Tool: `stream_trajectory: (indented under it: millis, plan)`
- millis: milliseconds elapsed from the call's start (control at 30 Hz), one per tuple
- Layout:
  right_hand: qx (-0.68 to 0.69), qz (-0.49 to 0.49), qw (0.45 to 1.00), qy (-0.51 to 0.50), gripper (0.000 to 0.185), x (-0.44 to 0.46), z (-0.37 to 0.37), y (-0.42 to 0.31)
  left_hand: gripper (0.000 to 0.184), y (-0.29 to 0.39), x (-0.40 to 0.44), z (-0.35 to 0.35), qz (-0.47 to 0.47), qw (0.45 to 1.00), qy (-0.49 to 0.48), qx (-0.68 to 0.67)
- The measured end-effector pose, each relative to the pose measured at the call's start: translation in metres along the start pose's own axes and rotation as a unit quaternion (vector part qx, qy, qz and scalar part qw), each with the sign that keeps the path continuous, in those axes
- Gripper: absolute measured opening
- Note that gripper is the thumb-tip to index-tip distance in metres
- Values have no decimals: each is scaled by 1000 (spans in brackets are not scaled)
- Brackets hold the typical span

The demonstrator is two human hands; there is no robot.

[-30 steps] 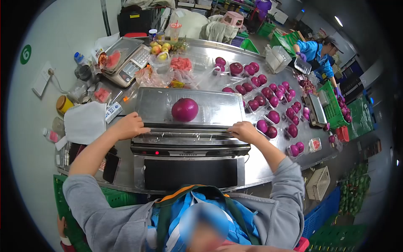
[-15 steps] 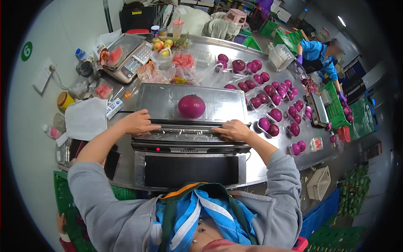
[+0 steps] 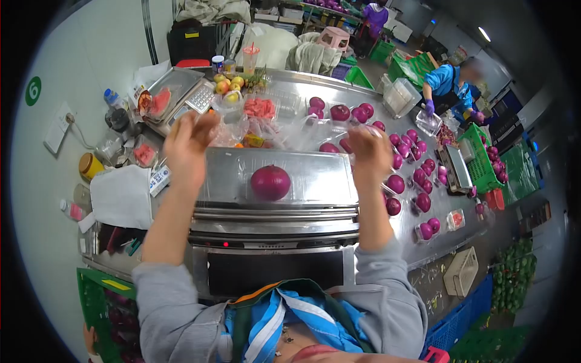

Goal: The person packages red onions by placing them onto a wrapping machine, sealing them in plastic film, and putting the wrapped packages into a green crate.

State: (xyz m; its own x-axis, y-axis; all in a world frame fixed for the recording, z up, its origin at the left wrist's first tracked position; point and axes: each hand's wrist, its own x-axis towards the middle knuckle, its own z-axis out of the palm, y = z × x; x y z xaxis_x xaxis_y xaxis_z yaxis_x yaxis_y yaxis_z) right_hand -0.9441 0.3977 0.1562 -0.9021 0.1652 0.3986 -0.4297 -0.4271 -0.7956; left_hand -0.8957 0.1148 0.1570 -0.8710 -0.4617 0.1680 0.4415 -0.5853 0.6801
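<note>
Currently holds left hand up by the far left corner of the plate on the wrapper, and right hand up by its far right corner, both blurred; cannot tell whether apart, together or clamped on anything. Has an onion resting on the plate, about midway along the near edge. Shows more onions toward the right edge of the tabletop, a scale toward its far left corner, apples by its far edge.
</note>
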Motion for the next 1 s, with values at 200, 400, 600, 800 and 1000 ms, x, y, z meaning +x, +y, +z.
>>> stream_trajectory:
  millis: [200, 400, 600, 800, 1000]
  plan:
    - [-371, 148, 862, -313, 38, 38, -53, 204, 23, -183, 80, -131, -37, 876, -189, 443]
    - [-313, 198, 818, -440, 47, 0, -77, 179, 35, -136, 37, -141, -183, 832, -374, 367]
    - [-175, 418, 821, -346, 53, -21, -87, 165, 42, -105, 14, -131, -409, 834, -281, 239]
    - [-157, 325, 847, -391, 49, -6, -36, 96, 40, -65, -6, -89, -251, 884, -278, 279]
    - [-220, 102, 859, -451, 73, -44, 2, -33, 52, 20, -86, -42, -65, 883, -336, 321]
